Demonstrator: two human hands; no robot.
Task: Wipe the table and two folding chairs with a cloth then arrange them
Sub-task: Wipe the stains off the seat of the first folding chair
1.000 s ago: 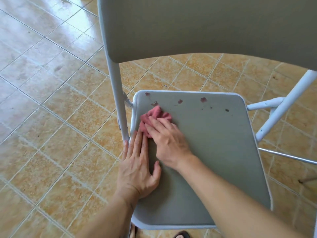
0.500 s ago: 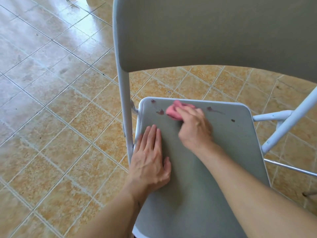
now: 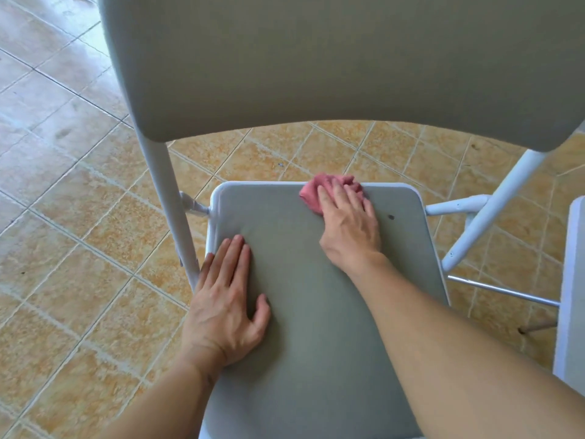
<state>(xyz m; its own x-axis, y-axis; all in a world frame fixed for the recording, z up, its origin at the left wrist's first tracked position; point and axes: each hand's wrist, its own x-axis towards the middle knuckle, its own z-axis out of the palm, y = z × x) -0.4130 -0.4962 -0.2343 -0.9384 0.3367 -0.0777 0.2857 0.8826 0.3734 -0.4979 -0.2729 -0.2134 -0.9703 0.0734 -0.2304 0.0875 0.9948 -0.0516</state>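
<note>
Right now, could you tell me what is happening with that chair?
A person is wiping the grey seat of a folding chair. The right hand presses a pink cloth against the seat's far edge, while the left hand lies flat near its left side. One dark spot remains beside the cloth.

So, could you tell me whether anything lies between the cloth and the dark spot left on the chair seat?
Nothing visible does. The cloth, under the right hand, sits at the seat's far edge, and bare seat separates it from the dark spot to its right.
</note>
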